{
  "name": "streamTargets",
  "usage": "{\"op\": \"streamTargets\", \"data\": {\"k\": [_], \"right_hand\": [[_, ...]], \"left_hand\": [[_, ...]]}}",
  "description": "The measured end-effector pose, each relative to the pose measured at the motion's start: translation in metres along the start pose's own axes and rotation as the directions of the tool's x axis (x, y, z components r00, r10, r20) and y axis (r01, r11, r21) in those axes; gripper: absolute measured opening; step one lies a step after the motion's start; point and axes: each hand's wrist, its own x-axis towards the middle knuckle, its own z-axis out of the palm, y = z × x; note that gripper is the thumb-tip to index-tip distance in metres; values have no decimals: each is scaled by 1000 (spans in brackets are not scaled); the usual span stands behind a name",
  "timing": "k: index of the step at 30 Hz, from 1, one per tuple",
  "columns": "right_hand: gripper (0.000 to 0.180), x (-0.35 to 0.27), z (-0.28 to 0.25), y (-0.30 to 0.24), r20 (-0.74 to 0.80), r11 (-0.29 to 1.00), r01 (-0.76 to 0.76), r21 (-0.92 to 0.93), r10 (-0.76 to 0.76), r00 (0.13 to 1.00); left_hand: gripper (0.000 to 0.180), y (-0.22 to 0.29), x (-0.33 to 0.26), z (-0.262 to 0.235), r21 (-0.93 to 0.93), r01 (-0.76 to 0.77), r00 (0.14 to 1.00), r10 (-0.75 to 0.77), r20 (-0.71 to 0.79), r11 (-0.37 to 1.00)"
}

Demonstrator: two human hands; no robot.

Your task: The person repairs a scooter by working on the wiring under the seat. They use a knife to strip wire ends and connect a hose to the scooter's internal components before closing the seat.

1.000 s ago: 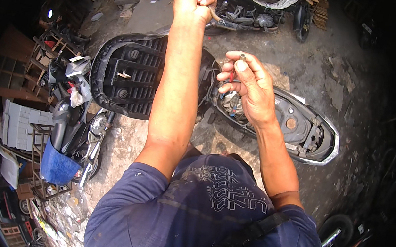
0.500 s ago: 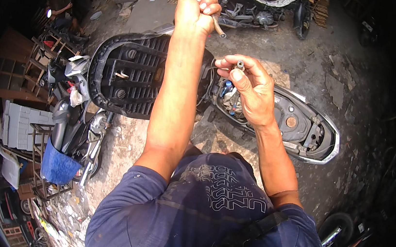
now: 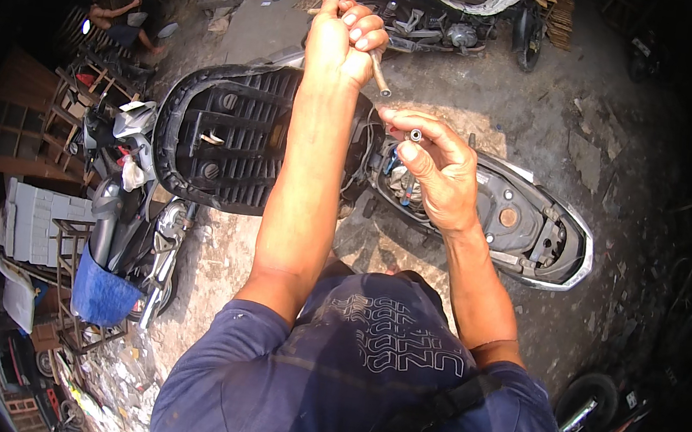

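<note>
Ground (image 3: 546, 111) of cracked grey concrete fills the view, with a scooter (image 3: 524, 228) lying below the person, its rear body open and wiring exposed. The scooter's raised seat (image 3: 226, 143) shows its black ribbed underside, just left of the person's left forearm. A second motorcycle (image 3: 437, 13) stands at the top edge, well apart from the open scooter. A blue cloth (image 3: 102, 295) hangs on a frame at the lower left, beside parked machine parts. The left hand (image 3: 344, 41) is extended above the seat hinge area, its fingers closed in a fist around a slim rod-like tool (image 3: 377, 73), whose lower end protrudes from the fist toward the right hand. The right hand (image 3: 441, 171) is held over the open scooter body, its fingers pinched on a small cylindrical metal socket (image 3: 415, 134), which sits at the fingertips, near but apart from the tool end.
</note>
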Motion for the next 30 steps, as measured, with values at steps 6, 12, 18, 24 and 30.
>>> {"op": "streamTargets", "data": {"k": [6, 12, 18, 24, 30], "right_hand": [[31, -5, -2, -1, -42, 994, -96, 57, 98, 994], [35, -12, -12, 13, -68, 914, -200, 354, 238, 969], [30, -19, -16, 21, -58, 818, -214, 534, 288, 956], [27, -23, -16, 23, -61, 831, -220, 511, 291, 955], [21, -24, -3, 10, -77, 838, -333, 432, 402, 912]], "left_hand": [[46, 1, -7, -13, 34, -18, 1000, 19, -10, 999], [45, 3, -12, -35, 55, -15, 1000, 17, -24, 998], [45, 0, -19, -43, 40, 2, 999, 0, -42, 999], [46, -1, -21, -47, -19, 43, 999, -43, -29, 999], [45, -8, -26, -46, -6, 5, 998, -5, -59, 1000]]}}
